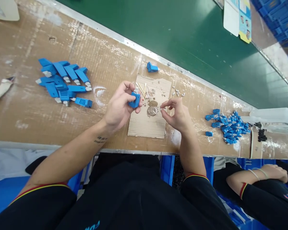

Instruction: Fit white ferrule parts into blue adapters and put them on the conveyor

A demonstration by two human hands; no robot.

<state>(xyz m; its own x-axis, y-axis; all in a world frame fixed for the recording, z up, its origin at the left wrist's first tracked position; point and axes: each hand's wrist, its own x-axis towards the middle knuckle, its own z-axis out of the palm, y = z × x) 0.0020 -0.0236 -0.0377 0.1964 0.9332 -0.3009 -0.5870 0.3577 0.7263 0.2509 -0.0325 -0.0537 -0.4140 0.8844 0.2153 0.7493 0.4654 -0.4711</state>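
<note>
Black cloth of the person's shirt (134, 195) fills the space closest to me, the bare forearms reaching out from it over a brown worktable (105, 54). Thumb and fingers of the left hand (121, 103) are closed around a blue piece (134, 102), its pale tip pointing away from the body. Across from it, the right hand (177, 115) has thumb and forefinger pinched together on a tiny pale bit (161, 109), too small for me to make out. Between the two hands lies a cardboard sheet (146, 127), bearing a small clear glass jar (153, 111) just beside the right fingertips and several thin swabs (142, 90) just beyond the left fingers. Past the sheet's far edge, ahead of both hands, sits a lone blue block (152, 67); a scatter of little whitish parts (178, 92) lies just beyond the right hand. Well out to the left of the left hand, blue pieces with pale ends rest in a loose pile (64, 80). Off to the right of the right hand are a denser blue heap (232, 126), a whitish bottle (273, 115) and, nearer the table's edge, a co-worker's arm (256, 179).
</note>
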